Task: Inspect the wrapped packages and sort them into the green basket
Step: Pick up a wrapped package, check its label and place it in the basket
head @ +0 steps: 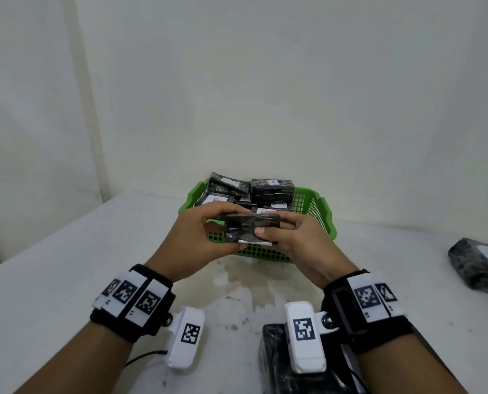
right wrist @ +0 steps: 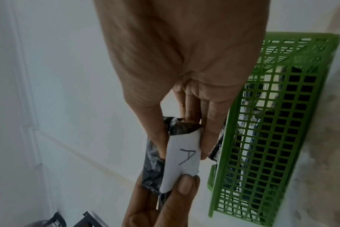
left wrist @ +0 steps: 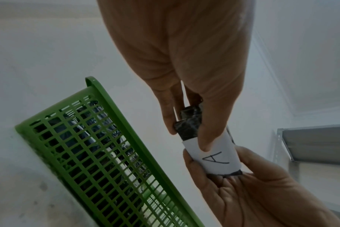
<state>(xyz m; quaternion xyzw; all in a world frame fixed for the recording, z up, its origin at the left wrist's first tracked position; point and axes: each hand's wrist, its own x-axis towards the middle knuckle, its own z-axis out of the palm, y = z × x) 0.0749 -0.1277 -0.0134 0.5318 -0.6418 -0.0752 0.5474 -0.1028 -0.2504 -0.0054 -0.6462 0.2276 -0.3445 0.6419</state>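
Note:
Both hands hold one black wrapped package point(head: 251, 227) in the air just in front of the green basket point(head: 326, 214). My left hand point(head: 208, 237) grips its left end and my right hand point(head: 291, 237) pinches its right end, thumb on the near face. In the left wrist view the package point(left wrist: 188, 127) carries a white label point(left wrist: 213, 158) marked "A". The right wrist view has the same label point(right wrist: 182, 155) turned toward the camera. Several black wrapped packages point(head: 272, 189) with white labels are piled inside the basket.
Another wrapped package point(head: 478, 265) lies on the white table point(head: 66, 265) at the far right. A further black package point(head: 274, 362) sits near the front edge under my right wrist. White walls stand close behind the basket. A cable point(head: 143, 358) runs at the front.

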